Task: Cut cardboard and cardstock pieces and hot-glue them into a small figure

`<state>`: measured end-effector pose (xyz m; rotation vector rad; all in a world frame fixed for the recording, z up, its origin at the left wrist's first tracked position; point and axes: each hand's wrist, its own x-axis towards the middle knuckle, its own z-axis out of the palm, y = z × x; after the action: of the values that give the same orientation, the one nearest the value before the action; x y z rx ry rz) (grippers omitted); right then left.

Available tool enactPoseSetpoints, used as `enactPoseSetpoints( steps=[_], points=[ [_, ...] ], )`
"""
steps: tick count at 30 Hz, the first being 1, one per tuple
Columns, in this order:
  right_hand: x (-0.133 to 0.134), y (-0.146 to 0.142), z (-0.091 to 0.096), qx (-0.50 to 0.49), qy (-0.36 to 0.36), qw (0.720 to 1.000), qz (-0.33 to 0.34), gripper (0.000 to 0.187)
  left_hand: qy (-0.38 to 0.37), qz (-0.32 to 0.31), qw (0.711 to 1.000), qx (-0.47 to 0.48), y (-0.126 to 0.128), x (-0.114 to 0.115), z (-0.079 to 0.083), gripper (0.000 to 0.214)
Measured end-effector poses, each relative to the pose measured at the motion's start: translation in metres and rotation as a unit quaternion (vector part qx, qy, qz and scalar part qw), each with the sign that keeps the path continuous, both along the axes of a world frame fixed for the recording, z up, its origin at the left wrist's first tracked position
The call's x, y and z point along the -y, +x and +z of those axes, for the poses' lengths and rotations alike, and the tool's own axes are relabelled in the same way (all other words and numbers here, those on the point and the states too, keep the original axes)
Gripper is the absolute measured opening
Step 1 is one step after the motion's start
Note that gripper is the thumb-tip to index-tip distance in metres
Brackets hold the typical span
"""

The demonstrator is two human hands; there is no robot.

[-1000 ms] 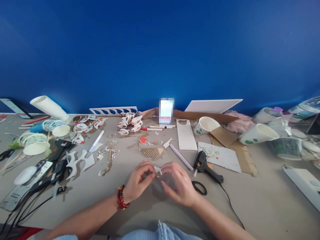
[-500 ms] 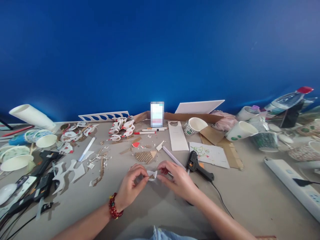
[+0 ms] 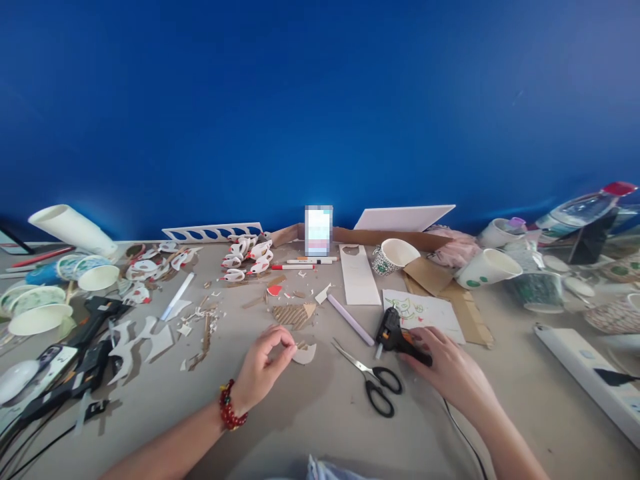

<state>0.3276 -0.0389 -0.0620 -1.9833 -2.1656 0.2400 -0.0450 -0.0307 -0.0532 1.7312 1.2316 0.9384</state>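
Note:
My left hand (image 3: pixel 267 360), a red bead bracelet at its wrist, pinches a small curved white piece (image 3: pixel 305 355) with brown bits along its upper edge. Its fingertips cover one end of the piece. Over to the right, my right hand (image 3: pixel 443 357) is closed round the handle of a black hot glue gun (image 3: pixel 393 331), which lies on the table with its nozzle end away from the hand. Between the hands lie black-handled scissors (image 3: pixel 373 373), slightly spread. A pale lilac stick (image 3: pixel 350 320) rests just beyond them.
Corrugated cardboard (image 3: pixel 293 315) and scraps lie ahead of my left hand. Small red-and-white pieces (image 3: pixel 247 257) sit farther back near a phone (image 3: pixel 319 230). Paper cups (image 3: pixel 395 255) and a drawing (image 3: pixel 425 313) are behind the glue gun; a power strip (image 3: pixel 585 380) is at right.
My right hand has left the white piece, moved right and taken hold of the glue gun's handle. The scissors have come into full view. My left hand keeps the white piece.

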Motion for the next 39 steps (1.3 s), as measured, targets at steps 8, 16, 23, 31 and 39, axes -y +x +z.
enactPoseSetpoints(
  steps=[8,16,23,31,39],
  points=[
    [-0.008,-0.001,-0.006,-0.139,0.018,0.989,-0.044,0.033,-0.031,0.012,0.999,0.009,-0.001,0.001,0.003,0.021],
    [-0.009,0.003,0.0,-0.598,-0.052,0.785,-0.157,0.039,-0.075,0.02,0.996,0.034,-0.004,-0.001,0.005,0.021],
    [-0.006,-0.077,0.016,-0.72,-0.249,0.647,0.027,0.04,-0.043,0.011,0.999,0.003,-0.006,-0.017,0.015,0.02],
    [-0.007,-0.134,0.017,-0.616,-0.195,0.747,0.158,0.028,0.067,0.021,0.997,-0.039,0.0,-0.033,0.041,0.021],
    [-0.005,-0.128,0.004,-0.522,-0.12,0.827,0.172,0.024,0.091,0.014,0.995,-0.05,0.006,-0.033,0.031,0.02]
  ],
)
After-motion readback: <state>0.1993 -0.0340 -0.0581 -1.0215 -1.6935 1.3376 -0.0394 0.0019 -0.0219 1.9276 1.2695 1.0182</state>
